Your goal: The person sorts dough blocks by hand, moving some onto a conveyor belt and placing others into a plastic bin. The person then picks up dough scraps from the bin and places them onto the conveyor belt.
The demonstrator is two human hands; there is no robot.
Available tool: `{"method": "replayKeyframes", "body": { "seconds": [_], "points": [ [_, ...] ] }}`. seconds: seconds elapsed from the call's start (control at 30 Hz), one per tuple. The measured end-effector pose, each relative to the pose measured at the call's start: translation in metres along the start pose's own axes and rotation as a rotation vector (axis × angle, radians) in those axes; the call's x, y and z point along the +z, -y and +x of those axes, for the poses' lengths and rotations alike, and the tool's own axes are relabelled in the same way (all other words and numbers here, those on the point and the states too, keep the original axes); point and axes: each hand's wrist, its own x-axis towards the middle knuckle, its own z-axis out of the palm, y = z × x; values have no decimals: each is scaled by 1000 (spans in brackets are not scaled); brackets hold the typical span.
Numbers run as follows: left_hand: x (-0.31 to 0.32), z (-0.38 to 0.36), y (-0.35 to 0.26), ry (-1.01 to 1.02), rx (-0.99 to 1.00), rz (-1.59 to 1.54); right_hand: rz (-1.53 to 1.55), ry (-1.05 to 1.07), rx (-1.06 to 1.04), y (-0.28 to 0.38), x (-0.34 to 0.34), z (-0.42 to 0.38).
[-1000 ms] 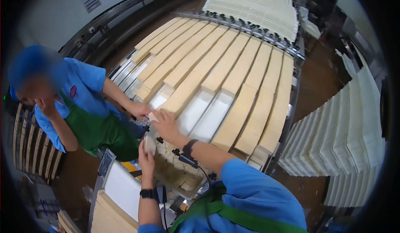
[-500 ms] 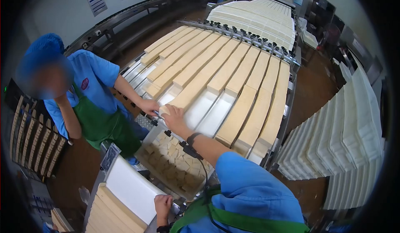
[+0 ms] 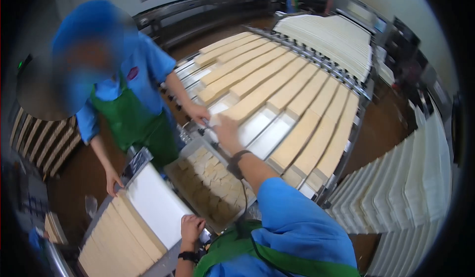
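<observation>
My right hand [image 3: 228,133], slightly blurred, is closed over the near end of a long cream-coloured slab [image 3: 267,91] on the conveyor. A pale end piece shows at its fingertips, and a co-worker's hand [image 3: 199,113] is right beside it. My left hand [image 3: 192,227] is curled closed by the near edge of a smaller white belt [image 3: 153,198], with nothing visible in it. Below my right forearm a bin [image 3: 174,170] holds many cut cream-coloured pieces [image 3: 213,178].
A co-worker in a green apron [image 3: 133,123] stands across the bin, another hand [image 3: 114,182] at slabs [image 3: 118,232] on the smaller belt. More long slabs [image 3: 316,128] lie in parallel lanes. Stacked white trays [image 3: 396,173] stand at right; a loaded rack [image 3: 44,141] is at left.
My view has shifted, and the scene sits differently in the frame. The co-worker's raised hand has come down from the face to the slabs on the smaller belt. My right hand stays at the slab's end.
</observation>
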Motion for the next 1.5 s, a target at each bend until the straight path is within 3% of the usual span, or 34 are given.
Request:
{"method": "replayKeyframes", "body": {
  "seconds": [0.03,0.07,0.1,0.13,0.2,0.33,0.4,0.73,0.93,1.07,1.2,1.23,1.3,1.37,1.5],
  "points": [
    [2,1,3,2,4,-19,38,6,50,0,4,1],
    [2,0,6,-1,-4,-36,46,151,174,9,-7,8],
    [3,2,8,5,7,-35,-111,66,-52,-1,-4,3],
    [2,3,7,11,10,-35,116,125,174,-4,1,8],
    [-4,7,2,66,-30,-35,74,98,89,-20,13,5],
    [18,1,13,-52,0,-19,-206,4,-139,-39,26,2],
    [10,5,9,144,-52,-30,-283,62,-138,-27,12,0],
    [15,-2,10,-46,-33,-298,-358,225,-41,5,-12,6],
    [-38,-30,-12,-138,-315,-609,-445,108,74,-26,9,5],
    [-56,-71,-5,-502,-568,-563,-520,315,183,-31,16,11],
    [-46,-126,34,-887,-842,-37,-267,113,-59,-33,4,8],
    [-45,-137,38,-881,-1007,14,-250,-6,-165,3,-15,3],
    [-40,-154,43,-848,-1335,115,-14,-41,-329,27,-20,3],
    [-37,-166,51,-782,-1370,91,163,-29,-548,72,-35,-3],
    [-51,-159,53,-716,-1376,-62,449,199,-639,171,-33,-50]
  ]
}}
